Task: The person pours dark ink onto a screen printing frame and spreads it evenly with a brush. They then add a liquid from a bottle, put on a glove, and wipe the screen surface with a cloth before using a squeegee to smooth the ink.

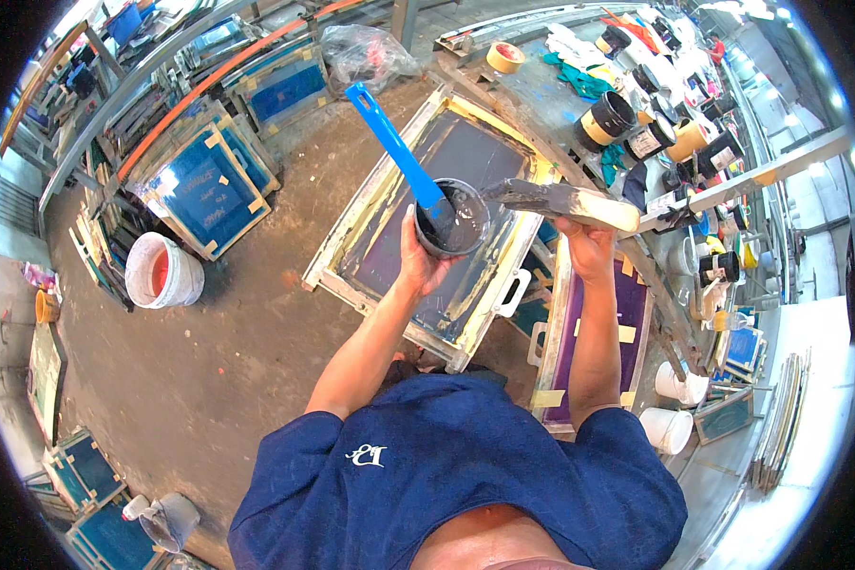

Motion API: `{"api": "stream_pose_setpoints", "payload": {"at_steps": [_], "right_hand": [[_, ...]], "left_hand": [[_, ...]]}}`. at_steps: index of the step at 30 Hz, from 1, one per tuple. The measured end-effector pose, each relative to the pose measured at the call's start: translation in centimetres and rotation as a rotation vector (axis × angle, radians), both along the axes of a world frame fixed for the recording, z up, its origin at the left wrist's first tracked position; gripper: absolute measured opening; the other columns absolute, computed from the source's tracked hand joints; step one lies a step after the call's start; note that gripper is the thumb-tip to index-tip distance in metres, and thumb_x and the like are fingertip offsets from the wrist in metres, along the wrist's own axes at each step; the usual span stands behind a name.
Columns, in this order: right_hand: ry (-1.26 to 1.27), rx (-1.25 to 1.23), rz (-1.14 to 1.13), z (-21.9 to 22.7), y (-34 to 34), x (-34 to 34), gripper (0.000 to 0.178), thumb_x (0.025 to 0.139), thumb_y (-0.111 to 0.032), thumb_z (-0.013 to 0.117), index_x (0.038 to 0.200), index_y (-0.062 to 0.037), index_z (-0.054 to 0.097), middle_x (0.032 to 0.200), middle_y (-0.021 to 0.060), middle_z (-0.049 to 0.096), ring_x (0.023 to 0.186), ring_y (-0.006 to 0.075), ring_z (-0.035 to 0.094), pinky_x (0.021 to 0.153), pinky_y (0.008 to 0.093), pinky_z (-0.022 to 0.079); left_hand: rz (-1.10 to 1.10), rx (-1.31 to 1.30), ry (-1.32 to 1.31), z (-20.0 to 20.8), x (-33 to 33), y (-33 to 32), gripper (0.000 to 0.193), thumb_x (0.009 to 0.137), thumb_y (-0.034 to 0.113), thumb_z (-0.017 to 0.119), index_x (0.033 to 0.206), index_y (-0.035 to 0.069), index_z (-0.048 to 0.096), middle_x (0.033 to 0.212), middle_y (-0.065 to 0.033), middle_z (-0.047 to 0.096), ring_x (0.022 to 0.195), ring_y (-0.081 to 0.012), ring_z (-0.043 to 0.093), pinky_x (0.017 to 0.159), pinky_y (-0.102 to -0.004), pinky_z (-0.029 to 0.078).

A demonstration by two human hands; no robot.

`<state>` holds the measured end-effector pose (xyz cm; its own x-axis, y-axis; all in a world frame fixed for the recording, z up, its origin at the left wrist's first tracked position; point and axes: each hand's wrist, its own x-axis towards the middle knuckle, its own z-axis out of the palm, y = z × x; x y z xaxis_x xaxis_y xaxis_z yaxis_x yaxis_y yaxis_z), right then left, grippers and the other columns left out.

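My left hand (424, 258) is closed round a tub of dark ink (467, 226), held up over a screen-printing frame. A blue spatula (396, 144) stands tilted in the tub, its handle leaning up and to the left. In my right hand (591, 249) is a squeegee (594, 205) with a pale wooden grip; dark ink coats its other end, which reaches to the tub's right rim. I cannot tell if the two touch. Below both hands lies the screen-printing frame (337, 249), its mesh dark and its edges smeared with yellowish residue and tape.
A purple-meshed screen (579, 366) leans beside my right arm. Blue screens (204, 185) and a white bucket (164, 273) stand on the left. Ink tubs (606, 121), cloths and a tape roll (505, 57) crowd the bench at right. White buckets (667, 430) sit at lower right.
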<state>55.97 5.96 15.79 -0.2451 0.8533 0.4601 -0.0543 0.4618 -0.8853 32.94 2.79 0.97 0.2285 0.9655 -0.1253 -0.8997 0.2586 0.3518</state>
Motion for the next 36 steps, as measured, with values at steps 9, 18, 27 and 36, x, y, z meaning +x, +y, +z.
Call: {"api": "stream_pose_setpoints", "payload": {"at_steps": [9, 18, 27, 36], "right_hand": [[0.037, 0.15, 0.089, -0.7, -0.6, -0.9, 0.037, 0.085, -0.007, 0.074, 0.116, -0.0062, 0.055, 0.119, 0.0161, 0.061, 0.114, 0.028, 0.058, 0.098, 0.0419, 0.047], [-0.1, 0.35, 0.046, -0.6, -0.1, -2.1, 0.026, 0.088, -0.005, 0.067, 0.112, -0.0044, 0.057, 0.113, 0.0202, 0.063, 0.109, 0.031, 0.061, 0.098, 0.0431, 0.047], [-0.424, 0.499, -0.014, 1.3, 1.3, -2.5, 0.026, 0.082, -0.012, 0.073, 0.105, -0.0021, 0.063, 0.11, 0.0174, 0.067, 0.105, 0.0287, 0.064, 0.092, 0.039, 0.049], [-0.219, 0.228, -0.088, -1.3, 3.3, -2.8, 0.025, 0.085, -0.008, 0.075, 0.107, -0.0019, 0.065, 0.108, 0.0129, 0.07, 0.103, 0.0214, 0.065, 0.093, 0.0326, 0.049]], "left_hand": [[0.006, 0.015, -0.034, 3.7, -0.4, -0.5, 0.094, 0.081, 0.085, 0.038, 0.142, 0.014, 0.044, 0.137, -0.0125, 0.053, 0.115, -0.0307, 0.059, 0.09, -0.0477, 0.053], [0.007, 0.026, 0.0, 4.4, -0.8, -0.9, 0.093, 0.083, 0.083, 0.035, 0.144, 0.013, 0.042, 0.137, -0.0129, 0.053, 0.117, -0.0326, 0.058, 0.096, -0.0512, 0.05], [0.059, 0.021, 0.064, 7.9, -3.7, -2.4, 0.083, 0.087, 0.077, 0.04, 0.143, 0.016, 0.045, 0.139, -0.0082, 0.053, 0.122, -0.0262, 0.055, 0.102, -0.0514, 0.045], [0.177, 0.063, 0.012, 8.6, -7.2, -4.9, 0.08, 0.089, 0.073, 0.04, 0.146, 0.017, 0.041, 0.144, -0.0075, 0.049, 0.13, -0.0271, 0.049, 0.11, -0.0514, 0.037]]}}
